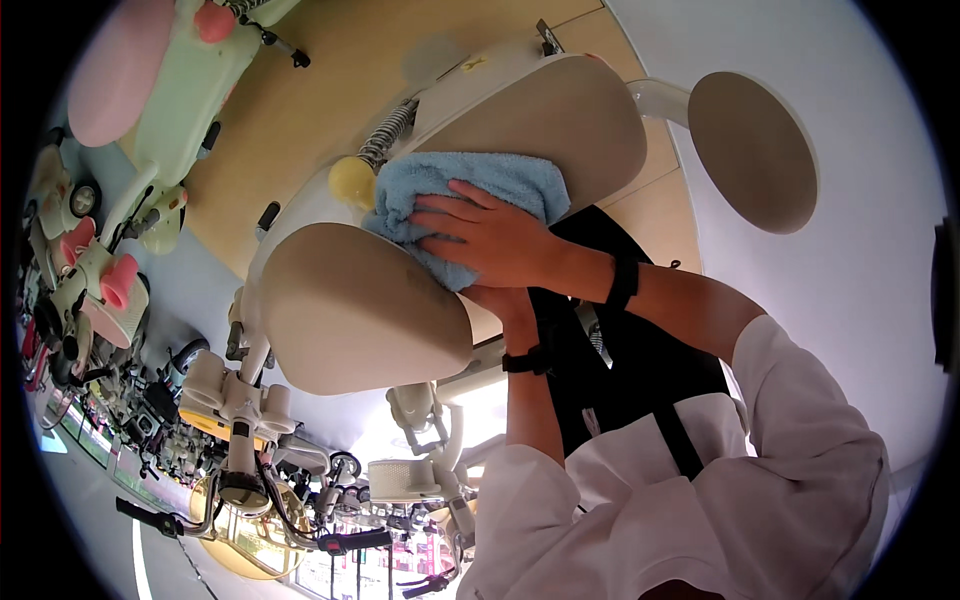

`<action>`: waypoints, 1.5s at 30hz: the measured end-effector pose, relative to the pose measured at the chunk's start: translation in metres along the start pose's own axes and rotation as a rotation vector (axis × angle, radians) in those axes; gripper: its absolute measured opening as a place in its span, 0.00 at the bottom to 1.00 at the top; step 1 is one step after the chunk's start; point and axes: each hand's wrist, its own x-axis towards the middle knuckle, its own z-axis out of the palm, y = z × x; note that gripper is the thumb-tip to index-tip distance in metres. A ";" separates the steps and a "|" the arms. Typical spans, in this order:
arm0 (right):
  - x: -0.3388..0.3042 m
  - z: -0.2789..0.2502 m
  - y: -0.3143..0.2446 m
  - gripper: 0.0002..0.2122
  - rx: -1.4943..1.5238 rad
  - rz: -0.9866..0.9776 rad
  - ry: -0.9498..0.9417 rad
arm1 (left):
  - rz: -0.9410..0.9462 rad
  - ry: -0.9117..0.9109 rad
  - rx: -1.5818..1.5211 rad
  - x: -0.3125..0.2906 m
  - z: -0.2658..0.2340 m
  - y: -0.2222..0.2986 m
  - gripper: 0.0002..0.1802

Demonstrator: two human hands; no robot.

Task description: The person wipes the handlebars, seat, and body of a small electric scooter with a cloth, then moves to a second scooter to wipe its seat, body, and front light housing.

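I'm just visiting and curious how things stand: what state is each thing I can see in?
Blue cloth: bunched and creased.
Right hand: fingers extended, resting on the cloth.
Left hand: mostly hidden; grip unclear.
Front beige seat: mostly uncovered.
Longer beige seat: one end covered by cloth.
Oval beige pad: uncovered.
Black handlebar grip: no hand on it.

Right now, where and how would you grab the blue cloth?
I'd pinch the blue cloth by its far edge, toward the right end, coming from above on the far side. It is bunched into loose folds there that a pinch should catch, and no hand covers that part. The right hand lies over the nearer middle, fingers spread, so the near side looks blocked.
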 end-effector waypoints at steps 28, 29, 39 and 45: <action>-0.021 -0.054 0.041 0.27 0.134 0.220 0.044 | 0.625 0.362 0.704 0.029 0.042 0.115 0.45; -0.027 -0.065 0.045 0.28 0.063 0.315 0.142 | 0.704 0.299 0.792 0.039 0.044 0.123 0.40; -0.135 -0.067 0.032 0.29 0.034 0.581 0.282 | 0.814 -0.048 0.937 -0.019 0.073 0.098 0.30; -0.124 -0.084 -0.009 0.28 0.442 0.552 0.260 | 0.605 0.088 0.264 -0.049 0.059 0.109 0.24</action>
